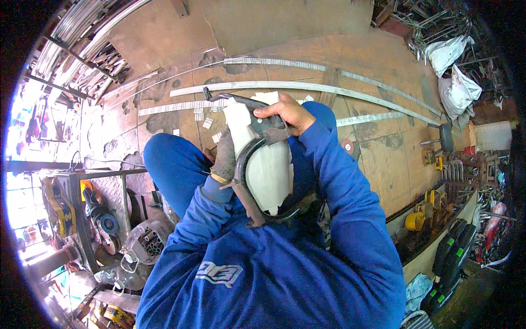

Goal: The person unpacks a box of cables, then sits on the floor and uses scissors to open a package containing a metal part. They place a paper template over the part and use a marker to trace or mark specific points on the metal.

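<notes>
In front of my lap I hold a pale, curved face shield [268, 178] with a dark headband [244, 159] arching across it; its exact kind is unclear. My right hand [287, 112], bare, grips the upper part, thumb lying over a dark piece [267, 122] at the top. On the left side, my left hand [223, 156] wears a grey glove and is closed around the shield's edge, its fingers mostly hidden behind. A dark bar [241, 101] sticks out past the shield's top left. The lower band rests close to my blue sweatshirt.
Long pale metal strips [263, 86] lie across the brown floor, with small cut pieces [207, 123] left of the shield. An angle grinder [105, 219] and clear plastic jugs [143, 247] stand at left. White sacks [459, 90] and scrap lie at far right; a red disc [347, 146] is by my right knee.
</notes>
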Demonstrator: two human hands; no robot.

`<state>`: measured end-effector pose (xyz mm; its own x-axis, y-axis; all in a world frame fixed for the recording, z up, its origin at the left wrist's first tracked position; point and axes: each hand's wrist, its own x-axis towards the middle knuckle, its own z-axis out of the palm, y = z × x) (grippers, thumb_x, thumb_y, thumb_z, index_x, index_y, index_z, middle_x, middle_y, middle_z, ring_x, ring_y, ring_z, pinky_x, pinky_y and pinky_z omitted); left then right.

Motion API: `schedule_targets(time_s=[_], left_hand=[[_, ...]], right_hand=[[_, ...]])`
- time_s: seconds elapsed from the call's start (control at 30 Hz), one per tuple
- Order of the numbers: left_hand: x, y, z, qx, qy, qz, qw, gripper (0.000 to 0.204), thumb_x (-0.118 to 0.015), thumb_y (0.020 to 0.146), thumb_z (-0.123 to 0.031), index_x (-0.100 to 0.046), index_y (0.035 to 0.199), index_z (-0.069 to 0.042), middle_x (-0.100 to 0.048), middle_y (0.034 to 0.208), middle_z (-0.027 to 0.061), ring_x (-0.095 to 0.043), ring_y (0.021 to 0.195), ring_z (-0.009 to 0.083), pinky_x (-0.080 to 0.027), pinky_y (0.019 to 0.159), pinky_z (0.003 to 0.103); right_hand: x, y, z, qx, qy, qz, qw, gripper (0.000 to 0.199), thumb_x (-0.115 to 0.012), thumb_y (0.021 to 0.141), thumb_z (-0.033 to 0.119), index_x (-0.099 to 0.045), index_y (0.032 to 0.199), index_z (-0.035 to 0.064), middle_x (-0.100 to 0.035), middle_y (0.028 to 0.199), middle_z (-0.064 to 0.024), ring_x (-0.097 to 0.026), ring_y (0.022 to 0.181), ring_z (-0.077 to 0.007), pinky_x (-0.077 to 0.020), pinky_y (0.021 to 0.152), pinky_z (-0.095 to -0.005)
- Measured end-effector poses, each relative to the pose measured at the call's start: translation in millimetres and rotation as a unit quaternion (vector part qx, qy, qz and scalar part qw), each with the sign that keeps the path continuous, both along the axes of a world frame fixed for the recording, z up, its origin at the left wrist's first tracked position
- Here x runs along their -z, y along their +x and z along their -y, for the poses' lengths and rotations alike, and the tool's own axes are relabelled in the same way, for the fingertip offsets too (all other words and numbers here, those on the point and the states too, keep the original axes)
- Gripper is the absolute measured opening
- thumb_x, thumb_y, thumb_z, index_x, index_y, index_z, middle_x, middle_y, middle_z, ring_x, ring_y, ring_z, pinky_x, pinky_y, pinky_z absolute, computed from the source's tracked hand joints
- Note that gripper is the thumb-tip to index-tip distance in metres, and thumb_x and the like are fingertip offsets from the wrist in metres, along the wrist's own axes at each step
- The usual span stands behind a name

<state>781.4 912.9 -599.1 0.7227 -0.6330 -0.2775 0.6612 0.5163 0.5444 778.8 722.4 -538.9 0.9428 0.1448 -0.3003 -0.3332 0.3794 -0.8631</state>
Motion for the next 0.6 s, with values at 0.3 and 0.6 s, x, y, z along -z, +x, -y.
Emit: schedule_targets(time_s=[0.3,0.6], left_hand=[[-100.1,15.9,-28.1,0.037,0.077,0.212,0.974,0.06,-0.069,0.082,-0.017,-0.047,0.136,-0.001,-0.061,0.122,0.0135,-0.063,0.104,0.0237,-0.055,0.084,0.035],[-170.6,45.5,-70.9,0.142,0.322,0.427,0.833,0.047,-0.078,0.079,-0.02,-0.061,0.118,0.0,-0.068,0.107,0.0085,-0.062,0.097,0.0135,-0.052,0.083,0.03]], right_hand=[[-60.8,-4.2,-23.1,0.175,-0.102,0.143,0.969,0.046,-0.081,0.064,0.0,-0.06,0.106,-0.0009,-0.068,0.098,-0.0115,-0.066,0.086,-0.0205,-0.0525,0.08,-0.033],[-94.7,-35.5,-87.9,0.338,-0.008,0.187,0.922,0.076,-0.079,0.067,-0.008,-0.035,0.128,0.0009,-0.057,0.112,-0.0148,-0.061,0.099,-0.025,-0.0536,0.084,-0.0359]])
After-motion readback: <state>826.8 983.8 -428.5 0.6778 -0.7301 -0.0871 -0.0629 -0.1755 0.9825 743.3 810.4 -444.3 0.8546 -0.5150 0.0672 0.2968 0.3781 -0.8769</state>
